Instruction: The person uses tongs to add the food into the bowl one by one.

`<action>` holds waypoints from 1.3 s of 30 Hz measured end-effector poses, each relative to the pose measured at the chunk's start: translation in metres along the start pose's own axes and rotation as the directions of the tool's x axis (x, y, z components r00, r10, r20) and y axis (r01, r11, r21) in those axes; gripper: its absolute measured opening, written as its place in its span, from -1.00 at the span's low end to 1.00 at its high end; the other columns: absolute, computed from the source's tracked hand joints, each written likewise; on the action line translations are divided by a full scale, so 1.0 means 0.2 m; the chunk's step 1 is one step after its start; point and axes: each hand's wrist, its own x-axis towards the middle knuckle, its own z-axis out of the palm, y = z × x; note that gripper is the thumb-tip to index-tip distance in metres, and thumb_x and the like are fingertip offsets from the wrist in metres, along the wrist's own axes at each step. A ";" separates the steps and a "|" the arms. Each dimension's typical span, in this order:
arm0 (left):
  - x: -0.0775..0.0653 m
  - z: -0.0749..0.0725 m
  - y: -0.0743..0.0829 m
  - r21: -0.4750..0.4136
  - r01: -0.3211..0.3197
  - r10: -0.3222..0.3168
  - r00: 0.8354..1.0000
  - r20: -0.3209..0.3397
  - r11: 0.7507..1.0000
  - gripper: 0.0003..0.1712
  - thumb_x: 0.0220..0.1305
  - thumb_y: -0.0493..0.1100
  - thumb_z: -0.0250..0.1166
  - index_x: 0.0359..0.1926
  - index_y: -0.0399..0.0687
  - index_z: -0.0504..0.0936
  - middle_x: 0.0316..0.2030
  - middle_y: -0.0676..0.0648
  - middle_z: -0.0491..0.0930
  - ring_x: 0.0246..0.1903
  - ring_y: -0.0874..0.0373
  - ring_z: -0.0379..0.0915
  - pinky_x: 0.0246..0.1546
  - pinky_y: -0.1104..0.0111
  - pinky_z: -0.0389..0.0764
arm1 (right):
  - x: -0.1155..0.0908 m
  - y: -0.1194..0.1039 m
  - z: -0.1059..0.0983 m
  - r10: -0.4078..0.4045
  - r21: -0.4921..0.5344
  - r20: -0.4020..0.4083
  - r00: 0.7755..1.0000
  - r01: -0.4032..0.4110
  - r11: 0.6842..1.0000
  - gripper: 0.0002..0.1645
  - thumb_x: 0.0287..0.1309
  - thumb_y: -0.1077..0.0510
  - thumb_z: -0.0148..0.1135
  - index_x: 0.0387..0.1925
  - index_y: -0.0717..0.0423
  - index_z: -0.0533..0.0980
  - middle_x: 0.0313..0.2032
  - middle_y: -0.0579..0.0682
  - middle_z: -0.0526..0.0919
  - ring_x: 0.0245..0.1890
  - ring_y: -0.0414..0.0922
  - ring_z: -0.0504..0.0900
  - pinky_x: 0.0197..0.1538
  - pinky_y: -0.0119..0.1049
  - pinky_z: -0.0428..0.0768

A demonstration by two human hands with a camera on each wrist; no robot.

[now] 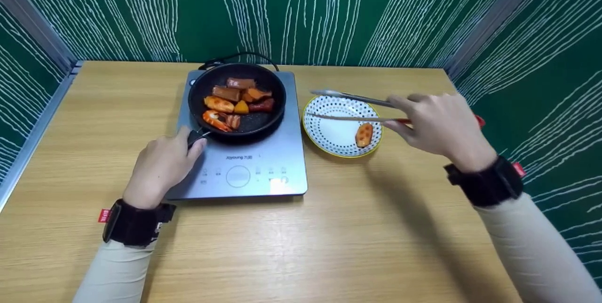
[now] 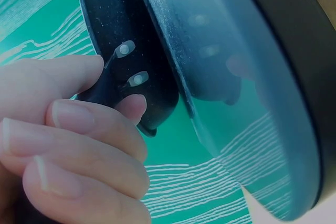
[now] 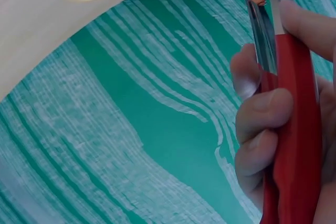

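Observation:
My left hand (image 1: 164, 164) grips the handle of a black frying pan (image 1: 256, 124), its thumb lying along the top. Inside the pan are a shrimp (image 1: 211, 118), a wing-like browned piece (image 1: 219, 104), brown sausage-like chunks (image 1: 226, 93), a small yellow-orange piece (image 1: 241, 107) and a dark red piece (image 1: 262, 105). With my right hand (image 1: 437, 122) I hold metal tongs with red handles (image 3: 298, 129). Their arms are spread over a dotted plate (image 1: 331, 136), with nothing between the tips in the head view. One browned, spotted wing-like piece (image 1: 364, 135) lies at the plate's lower right.
Under the pan is a silver induction cooker (image 1: 268, 187) with a control panel along its front. A black cable (image 1: 254, 53) runs behind it. The wooden table (image 1: 320, 246) meets green, white-streaked walls (image 1: 310, 11) at the back and sides.

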 end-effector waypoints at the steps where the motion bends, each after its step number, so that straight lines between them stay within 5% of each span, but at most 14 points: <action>1: 0.00 0.00 0.00 0.003 -0.001 0.001 1.000 0.000 1.000 -0.51 0.67 0.14 0.08 0.04 -0.27 0.46 -0.46 -0.12 0.29 -0.43 -0.12 0.42 -0.44 0.17 0.22 | -0.03 0.02 0.00 0.007 -0.004 0.017 1.000 -0.007 1.000 -0.54 0.33 -0.16 0.46 0.03 0.09 0.67 -0.49 0.09 0.71 -0.77 -0.10 0.40 -0.68 -0.29 0.26; 16: 0.00 0.00 0.00 0.007 0.009 -0.009 1.000 0.007 1.000 -0.48 0.67 0.15 0.07 0.09 -0.30 0.45 -0.47 -0.12 0.30 -0.45 -0.11 0.43 -0.45 0.18 0.22 | -0.34 0.24 0.05 0.134 0.007 0.213 0.968 -0.138 0.990 -0.56 0.27 -0.18 0.51 -0.07 0.06 0.70 -0.64 -0.11 0.48 -0.67 -0.15 0.35 -0.66 -0.25 0.26; 29: 0.00 0.00 0.00 0.006 0.013 -0.013 1.000 0.010 1.000 -0.45 0.67 0.16 0.07 0.14 -0.31 0.45 -0.44 -0.16 0.35 -0.41 -0.14 0.45 -0.42 0.16 0.25 | -0.35 0.28 0.03 0.212 0.028 0.329 0.920 -0.233 0.972 -0.64 0.26 -0.21 0.50 -0.26 -0.06 0.61 -0.68 -0.14 0.38 -0.65 -0.13 0.32 -0.63 -0.24 0.21; 39: 0.00 0.00 0.00 0.018 -0.002 0.002 1.000 -0.001 1.000 -0.47 0.67 0.15 0.06 0.11 -0.31 0.45 -0.46 -0.13 0.31 -0.44 -0.13 0.43 -0.46 0.17 0.23 | -0.31 0.26 0.04 0.219 0.041 0.350 0.911 -0.248 0.968 -0.67 0.28 -0.17 0.48 -0.24 -0.03 0.66 -0.67 -0.14 0.43 -0.63 -0.12 0.36 -0.61 -0.20 0.27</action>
